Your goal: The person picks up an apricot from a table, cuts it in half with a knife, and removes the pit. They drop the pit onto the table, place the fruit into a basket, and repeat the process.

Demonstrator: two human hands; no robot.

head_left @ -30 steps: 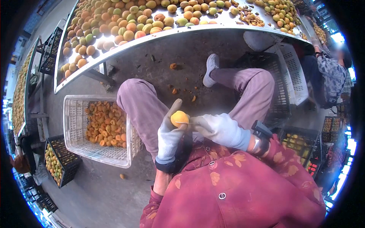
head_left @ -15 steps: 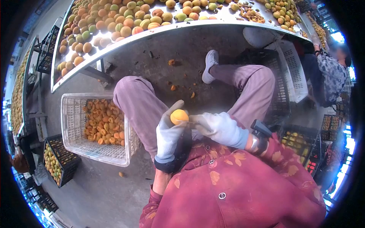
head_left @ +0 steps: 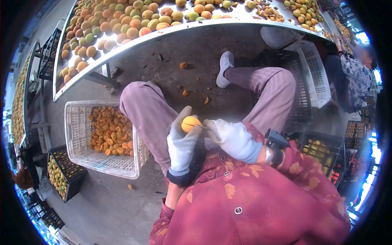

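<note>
While sitting before the long table, with the white crate of cut pieces beside the left knee, grips above the lap, in the curled left hand, a yellow fruit; pinches in the closed right hand a thin blade at its side.

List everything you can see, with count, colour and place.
Main table: one, silvery, ahead
Table fruit: many, orange to green, on it
White crates: at least two, left and right
Halved fruit: many, orange, in left white crate
Black crates: several, both sides
Held fruit: one, yellow-orange, left hand
Thin tool: one, colour unclear, right fingertips
Co-worker: one, patterned top, far right
Hands: two, pale gloves, left and right, centre
</note>
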